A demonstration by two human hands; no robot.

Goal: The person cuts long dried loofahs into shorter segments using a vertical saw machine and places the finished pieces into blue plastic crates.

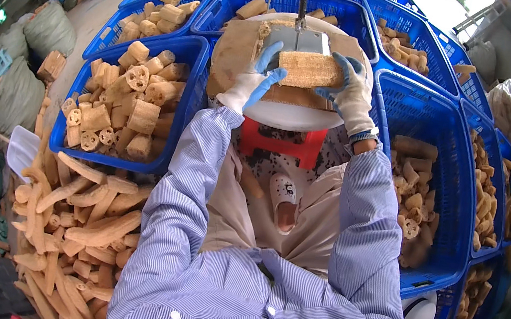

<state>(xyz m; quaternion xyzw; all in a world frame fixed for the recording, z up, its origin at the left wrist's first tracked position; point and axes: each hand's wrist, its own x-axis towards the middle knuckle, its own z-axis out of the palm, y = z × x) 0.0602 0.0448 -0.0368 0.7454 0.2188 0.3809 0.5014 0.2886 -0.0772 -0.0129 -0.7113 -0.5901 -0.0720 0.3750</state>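
Observation:
A tan loofah piece point(310, 70) lies crosswise on a round white saw table point(291, 117) covered with brown board. My left hand point(255, 80), in a white and blue glove, grips its left end. My right hand point(351, 92), gloved the same way, holds its right end. A thin vertical saw blade point(302, 3) comes down to a grey metal plate point(298, 38) just behind the loofah piece. Both striped blue sleeves reach up from the lower edge.
Blue plastic crates ring the table: cut loofah chunks fill the left crate point(123, 102), fewer lie in the right crate point(422, 202). Long uncut loofahs point(74, 219) pile at lower left. A red stool point(280, 143) stands under the table. Sacks point(48, 32) sit far left.

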